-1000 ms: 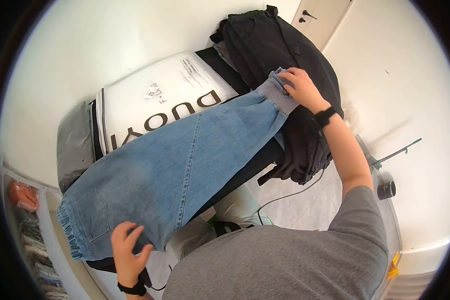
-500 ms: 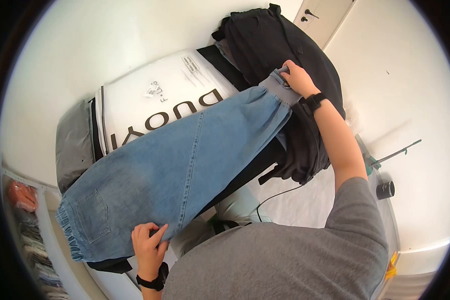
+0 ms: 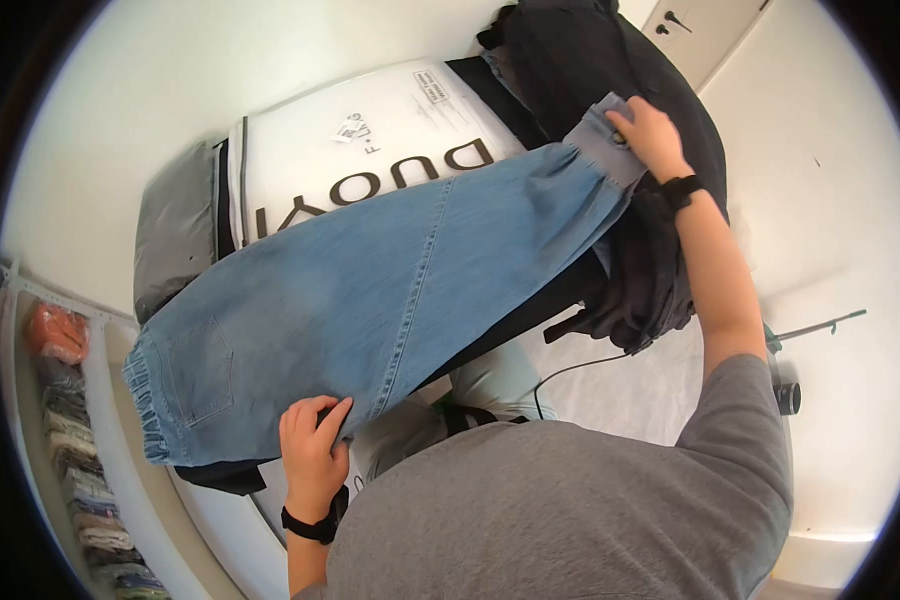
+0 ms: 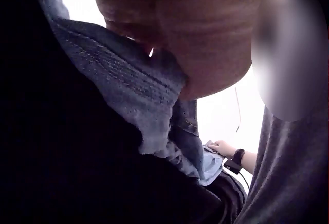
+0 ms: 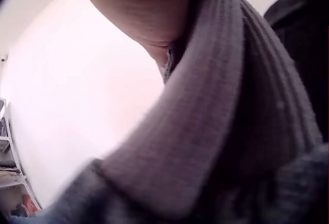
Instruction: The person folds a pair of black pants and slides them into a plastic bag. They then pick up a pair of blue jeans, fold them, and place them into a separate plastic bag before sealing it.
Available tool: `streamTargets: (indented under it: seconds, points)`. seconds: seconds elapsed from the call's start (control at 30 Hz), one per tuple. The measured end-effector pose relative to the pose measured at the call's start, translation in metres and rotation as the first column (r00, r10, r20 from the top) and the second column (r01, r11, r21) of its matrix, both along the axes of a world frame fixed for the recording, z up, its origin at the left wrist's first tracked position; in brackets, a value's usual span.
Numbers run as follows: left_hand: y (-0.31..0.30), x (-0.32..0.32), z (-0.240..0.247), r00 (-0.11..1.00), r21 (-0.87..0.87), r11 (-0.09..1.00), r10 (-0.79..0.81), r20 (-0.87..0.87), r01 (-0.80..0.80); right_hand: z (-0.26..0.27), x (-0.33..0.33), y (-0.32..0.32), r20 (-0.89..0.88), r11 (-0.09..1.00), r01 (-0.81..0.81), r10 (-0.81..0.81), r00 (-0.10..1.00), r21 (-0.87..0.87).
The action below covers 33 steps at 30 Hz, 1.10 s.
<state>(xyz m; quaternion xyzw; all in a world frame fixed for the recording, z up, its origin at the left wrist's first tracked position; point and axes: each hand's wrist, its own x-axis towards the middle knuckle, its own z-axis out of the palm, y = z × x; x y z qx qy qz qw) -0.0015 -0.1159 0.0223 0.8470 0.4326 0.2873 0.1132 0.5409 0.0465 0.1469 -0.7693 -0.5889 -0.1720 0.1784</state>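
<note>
A pair of blue jeans (image 3: 320,290) lies folded lengthwise, its gathered elastic waist at the left and its grey ribbed cuffs at the upper right. My left hand (image 3: 312,450) pinches the near edge of the denim, to the right of the back pocket. In the left wrist view that hand (image 4: 190,33) is on the stitched seam of the jeans (image 4: 123,75). My right hand (image 3: 655,140) grips the cuff end. Ribbed cuff fabric (image 5: 190,116) hangs below the right hand (image 5: 144,8) in the right wrist view; its fingertips are hidden there.
Under and behind the jeans lie a white printed plastic package (image 3: 360,130) and a grey bag (image 3: 175,230). Black garments (image 3: 580,70) are heaped at the far right. Shelves of wrapped clothes (image 3: 80,440) stand on the left. A black cable (image 3: 580,372) hangs near the person's lap.
My left hand has moved right and come down onto the jeans' near edge, which it now pinches. The right hand has shifted its grip on the cuffs. The head view has turned slightly.
</note>
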Motion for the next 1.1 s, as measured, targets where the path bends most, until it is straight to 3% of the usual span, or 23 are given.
streamTargets:
  seconds: [0.03, 0.07, 0.2, 0.33, 0.47, 0.5, 0.53, 0.6, 0.63, 0.67, 0.73, 0.8, 0.83, 0.9, 0.97, 1.03, 1.1]
  points:
    - [-0.002, 0.0, 0.005, 1.0, -0.004, 1.0, 0.015, -0.005, -0.015, 0.008, -0.001, 0.0, 0.106, 0.994, -0.034, 0.023, 0.994, 0.105]
    - [-0.005, -0.001, 0.013, 1.0, 0.056, 0.998, 0.013, 0.017, -0.014, 0.021, -0.001, -0.005, 0.024, 0.992, -0.043, 0.041, 0.999, 0.117]
    - [-0.016, -0.011, 0.021, 0.996, 0.124, 0.99, 0.055, 0.067, -0.063, 0.021, 0.03, -0.008, 0.071, 0.982, 0.024, -0.037, 0.997, 0.186]
    - [-0.023, -0.015, 0.018, 0.988, 0.046, 0.995, 0.077, 0.136, -0.084, -0.031, 0.076, -0.002, -0.049, 1.0, 0.014, -0.015, 0.999, -0.016]
    - [-0.025, -0.014, 0.007, 0.986, 0.05, 0.993, 0.097, 0.134, -0.104, -0.047, 0.099, 0.005, -0.024, 0.995, 0.024, -0.027, 0.999, -0.096]
    - [-0.024, -0.013, 0.006, 0.985, 0.046, 0.993, 0.102, 0.138, -0.109, -0.043, 0.094, 0.006, 0.088, 0.986, 0.131, -0.122, 0.989, -0.104]
    - [-0.023, -0.011, 0.006, 0.985, 0.042, 0.992, 0.113, 0.133, -0.12, -0.022, 0.048, -0.005, 0.316, 0.914, 0.372, -0.308, 0.898, -0.165]
    - [-0.021, -0.008, 0.003, 0.996, 0.02, 0.999, 0.028, 0.085, -0.03, -0.012, -0.008, -0.016, 0.417, 0.997, 0.054, -0.072, 0.906, 0.057]
    - [-0.019, -0.006, 0.002, 0.996, 0.014, 0.999, 0.037, 0.082, -0.038, -0.011, -0.032, -0.011, 0.323, 0.985, -0.169, 0.155, 0.934, 0.017]
    - [-0.018, -0.004, 0.0, 0.997, 0.012, 1.0, 0.014, 0.076, -0.015, -0.014, -0.055, -0.005, 0.217, 0.924, -0.383, 0.374, 0.902, 0.0]
    - [-0.021, -0.004, -0.005, 0.998, -0.004, 1.0, -0.008, 0.065, 0.009, -0.04, -0.102, 0.008, 0.06, 0.769, -0.632, 0.638, 0.768, -0.094]
    - [-0.021, -0.005, -0.01, 0.999, 0.029, 0.999, 0.033, 0.009, -0.034, -0.057, -0.16, 0.016, -0.025, 0.76, -0.56, 0.586, 0.81, -0.328]
    - [-0.023, -0.003, -0.012, 0.999, 0.035, 0.999, 0.037, 0.004, -0.037, -0.073, -0.175, 0.027, 0.005, 0.757, -0.577, 0.607, 0.795, -0.307]
    - [-0.031, 0.003, -0.019, 0.975, 0.109, 0.969, 0.224, -0.008, -0.222, -0.093, -0.194, 0.048, 0.037, 0.747, -0.603, 0.636, 0.771, -0.281]
    - [-0.036, 0.005, -0.037, 0.95, 0.107, 0.945, 0.311, -0.009, -0.309, -0.102, -0.209, 0.059, 0.042, 0.792, -0.429, 0.494, 0.869, -0.433]
    - [-0.042, 0.008, -0.053, 0.917, 0.094, 0.913, 0.399, -0.013, -0.396, -0.118, -0.206, 0.069, 0.038, 0.766, -0.492, 0.554, 0.832, -0.413]
    - [-0.039, 0.01, -0.062, 0.898, 0.108, 0.892, 0.428, 0.103, -0.438, -0.123, -0.2, 0.076, 0.051, 0.729, -0.549, 0.619, 0.784, -0.409]
